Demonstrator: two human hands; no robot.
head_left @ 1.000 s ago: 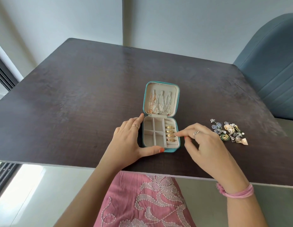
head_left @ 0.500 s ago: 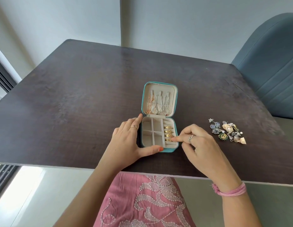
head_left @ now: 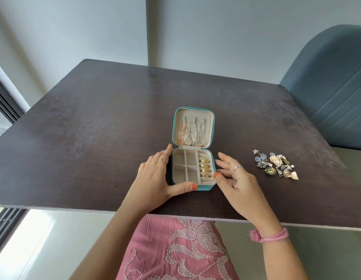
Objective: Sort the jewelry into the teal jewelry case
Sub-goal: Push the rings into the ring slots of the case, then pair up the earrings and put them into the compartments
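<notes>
The teal jewelry case lies open on the dark table. Chains hang in its lid. Several gold rings sit in the right-hand ring slot, and the small square compartments are empty. My left hand steadies the case, with fingers along its left wall and the thumb against its front edge. My right hand hovers beside the case's right side, fingers spread and holding nothing. A pile of loose earrings lies on the table right of that hand.
A blue upholstered chair stands at the table's far right corner. The table's near edge runs just below my wrists, above my pink embroidered clothing. A window frame is at the left.
My right hand was pinching at the ring slot; now it has drawn back to the right of the case with its fingers spread. The left hand has stayed on the case.
</notes>
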